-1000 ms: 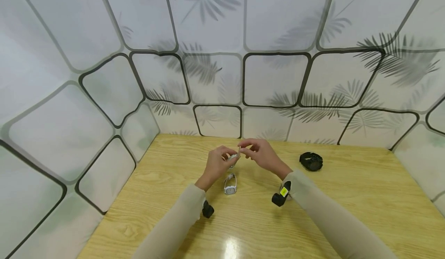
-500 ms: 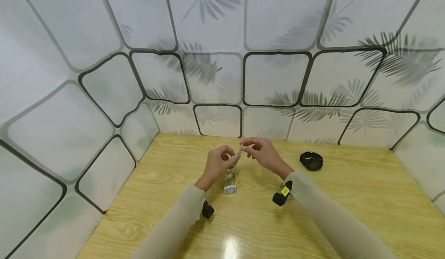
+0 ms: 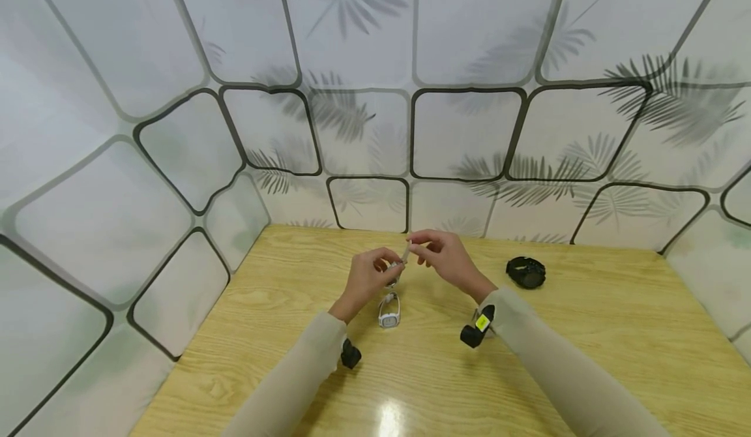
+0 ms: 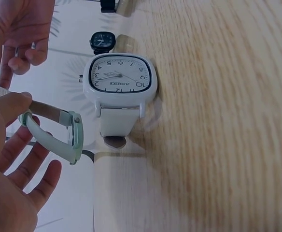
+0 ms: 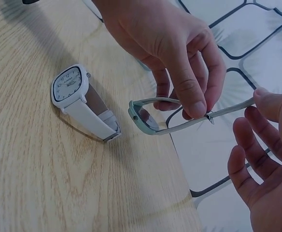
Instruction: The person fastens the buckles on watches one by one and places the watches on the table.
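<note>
Both hands hold a pale green wristwatch [image 4: 76,137] raised over the back of the table. My left hand [image 3: 365,275] pinches its strap at the buckle between thumb and forefinger, while the other fingers stay spread. At the free end of the strap [image 5: 232,107], my right hand [image 3: 444,257] pinches the tip with thumb and index finger. The strap runs taut-looking between the two hands. The watch case hangs on the left hand's side, its dial mostly turned away. Below the hands, a white square-faced wristwatch [image 5: 68,86] rests on the table with its strap buckled in a loop.
A black wristwatch [image 3: 526,272] lies farther right on the wooden table [image 3: 281,306]. In the left wrist view, a small dark-faced watch [image 4: 103,40] shows beyond the white one. A leaf-patterned curtain [image 3: 364,137] closes off the back and sides.
My right hand has shifted slightly up and right, drawing the strap end away from the left hand, so more strap shows between them. The left hand stays nearly in place.
</note>
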`<move>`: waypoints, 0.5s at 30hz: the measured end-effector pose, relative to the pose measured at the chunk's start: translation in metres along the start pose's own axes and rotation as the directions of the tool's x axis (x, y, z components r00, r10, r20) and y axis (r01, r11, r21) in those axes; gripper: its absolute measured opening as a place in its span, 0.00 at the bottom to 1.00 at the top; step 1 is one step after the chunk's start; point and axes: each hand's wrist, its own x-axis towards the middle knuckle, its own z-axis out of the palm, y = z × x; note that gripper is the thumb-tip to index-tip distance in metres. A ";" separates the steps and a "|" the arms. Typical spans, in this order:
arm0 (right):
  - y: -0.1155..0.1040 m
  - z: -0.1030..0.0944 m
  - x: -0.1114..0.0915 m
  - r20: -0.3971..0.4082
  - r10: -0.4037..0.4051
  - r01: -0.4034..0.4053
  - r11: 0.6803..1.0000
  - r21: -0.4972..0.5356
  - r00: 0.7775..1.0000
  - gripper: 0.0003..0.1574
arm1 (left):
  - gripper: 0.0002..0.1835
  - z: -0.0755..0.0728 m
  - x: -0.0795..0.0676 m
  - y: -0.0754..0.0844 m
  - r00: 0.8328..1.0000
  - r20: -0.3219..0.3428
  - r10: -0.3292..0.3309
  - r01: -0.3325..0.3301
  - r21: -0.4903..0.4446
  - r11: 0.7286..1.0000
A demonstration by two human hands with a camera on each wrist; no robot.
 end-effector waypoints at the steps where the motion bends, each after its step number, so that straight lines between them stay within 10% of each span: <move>1: 0.000 0.000 0.000 -0.003 0.006 -0.006 1.000 0.000 1.000 0.16 | 0.02 0.000 0.000 0.000 1.000 0.002 -0.007 0.007 -0.002 1.000; 15: 0.002 0.001 0.000 -0.023 0.001 0.000 1.000 0.009 1.000 0.15 | 0.06 0.001 0.000 0.000 1.000 0.004 0.006 -0.006 -0.008 1.000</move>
